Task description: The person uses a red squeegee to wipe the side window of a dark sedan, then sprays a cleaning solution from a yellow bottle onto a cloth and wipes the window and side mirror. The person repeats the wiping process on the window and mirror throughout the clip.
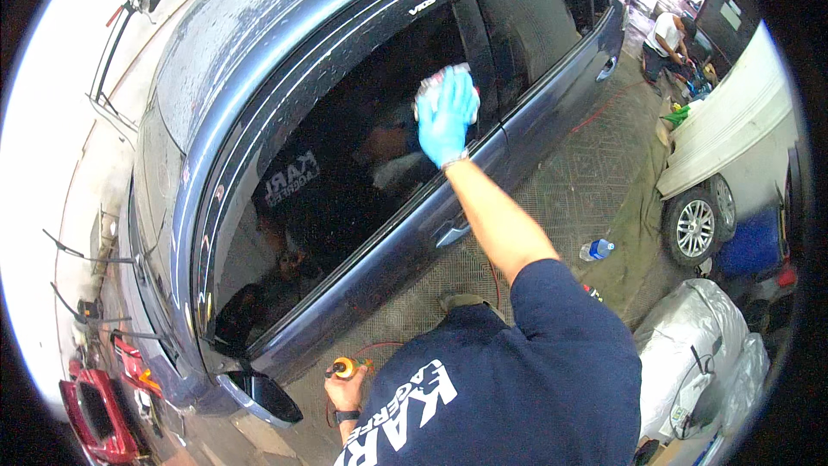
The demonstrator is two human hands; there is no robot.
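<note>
My right hand (447, 121), in a light blue glove, presses a crumpled pale cloth (460, 69) flat to the dark front side window (345, 138) of a blue-grey car (379, 280). Its fingers lie over the cloth, whose edges show beyond the fingertips. My bare left hand (345, 390) is low beside the car, a dark band at its wrist. The fingers close round a small yellow-orange bottle (347, 368) with a dark end. Water drops dot the car's roof (228, 52).
A side mirror (260, 397) juts out at lower left. Red car parts (95, 410) stand past the car's front. A water bottle (597, 249) lies on the textured floor mat (552, 207). Wheels (694, 226) and plastic-wrapped bulk (694, 328) are on the right. Another person (668, 39) bends down at far right.
</note>
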